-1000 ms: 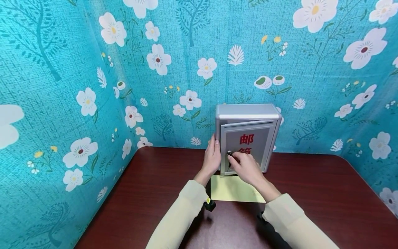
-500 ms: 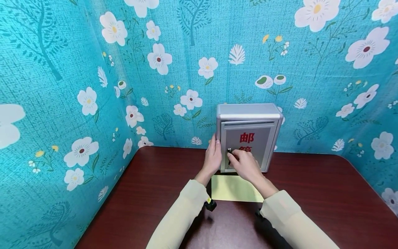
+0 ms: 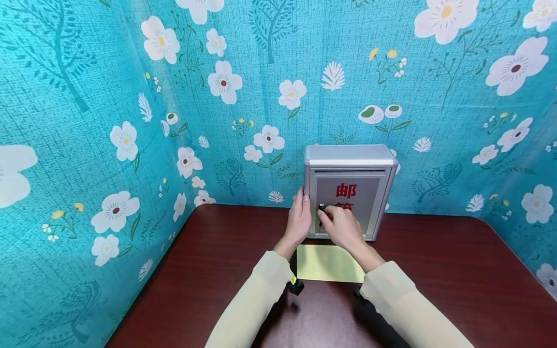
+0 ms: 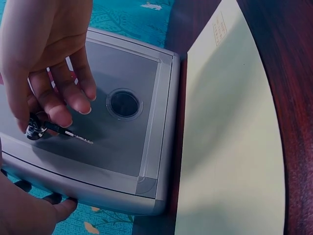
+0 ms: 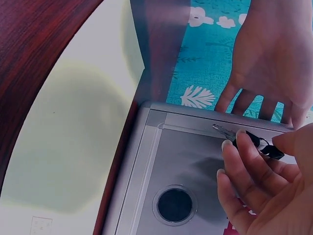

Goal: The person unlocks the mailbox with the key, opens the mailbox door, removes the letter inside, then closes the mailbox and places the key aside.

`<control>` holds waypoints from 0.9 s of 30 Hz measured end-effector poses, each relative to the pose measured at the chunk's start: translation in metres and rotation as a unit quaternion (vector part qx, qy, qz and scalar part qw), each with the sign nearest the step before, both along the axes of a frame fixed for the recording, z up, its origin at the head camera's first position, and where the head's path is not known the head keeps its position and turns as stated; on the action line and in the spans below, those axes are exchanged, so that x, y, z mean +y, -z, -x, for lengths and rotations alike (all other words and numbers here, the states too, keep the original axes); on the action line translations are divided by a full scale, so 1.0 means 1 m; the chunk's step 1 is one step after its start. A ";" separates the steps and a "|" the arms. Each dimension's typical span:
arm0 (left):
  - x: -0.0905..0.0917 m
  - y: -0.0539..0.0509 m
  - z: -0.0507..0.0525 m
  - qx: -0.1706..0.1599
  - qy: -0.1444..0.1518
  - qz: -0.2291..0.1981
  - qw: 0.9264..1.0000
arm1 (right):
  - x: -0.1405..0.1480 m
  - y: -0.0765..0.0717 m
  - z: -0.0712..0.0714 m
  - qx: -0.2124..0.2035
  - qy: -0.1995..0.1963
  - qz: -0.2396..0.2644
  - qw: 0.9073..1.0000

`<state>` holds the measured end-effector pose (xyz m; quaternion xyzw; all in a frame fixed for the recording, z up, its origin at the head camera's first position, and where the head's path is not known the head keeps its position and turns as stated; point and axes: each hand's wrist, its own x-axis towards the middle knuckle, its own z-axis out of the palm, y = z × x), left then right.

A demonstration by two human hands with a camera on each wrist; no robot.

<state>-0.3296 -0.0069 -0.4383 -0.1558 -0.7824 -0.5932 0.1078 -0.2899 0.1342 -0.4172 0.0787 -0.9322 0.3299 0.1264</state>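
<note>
A silver-grey metal mailbox (image 3: 350,153) with red characters stands upright at the back of the table, its front door (image 3: 367,193) flush with the frame. My left hand (image 3: 299,220) rests along the box's left side, fingers fairly straight, thumb near the front edge. At the lock on the door's left part, my right hand (image 3: 345,229) pinches a key whose head is mostly covered by the fingers. A second key (image 4: 80,138) dangles from the same ring, its blade bare. In the right wrist view that hanging key (image 5: 224,130) shows beside the fingertips.
A pale yellow envelope (image 3: 328,263) lies flat on the dark red wooden table (image 3: 230,256) in front of the mailbox. Low on the door is a round dark window (image 4: 124,104). Blue flowered cloth (image 3: 243,96) hangs behind and at both sides.
The mailbox door, ajar and tilted a second ago, has swung in flush with the frame. My right hand has moved slightly inward with it, still holding the key. The left hand keeps its place.
</note>
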 end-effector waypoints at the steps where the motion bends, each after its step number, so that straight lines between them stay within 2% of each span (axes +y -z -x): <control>1: 0.000 0.000 0.000 -0.002 0.001 0.000 1.000 | 0.000 0.000 0.000 0.000 0.001 -0.001 1.000; 8: 0.000 0.000 0.000 -0.012 0.002 0.001 1.000 | -0.002 0.000 0.002 0.010 0.011 -0.016 1.000; 13: 0.000 0.000 0.000 -0.015 0.003 0.000 1.000 | -0.004 0.001 0.002 0.030 0.027 -0.063 0.997; 20: 0.001 -0.001 -0.001 -0.010 0.002 -0.001 1.000 | -0.009 0.005 0.001 0.122 0.053 -0.158 0.978; 27: 0.001 -0.003 -0.002 -0.010 0.002 0.001 1.000 | -0.012 0.007 0.002 0.168 0.062 -0.200 0.963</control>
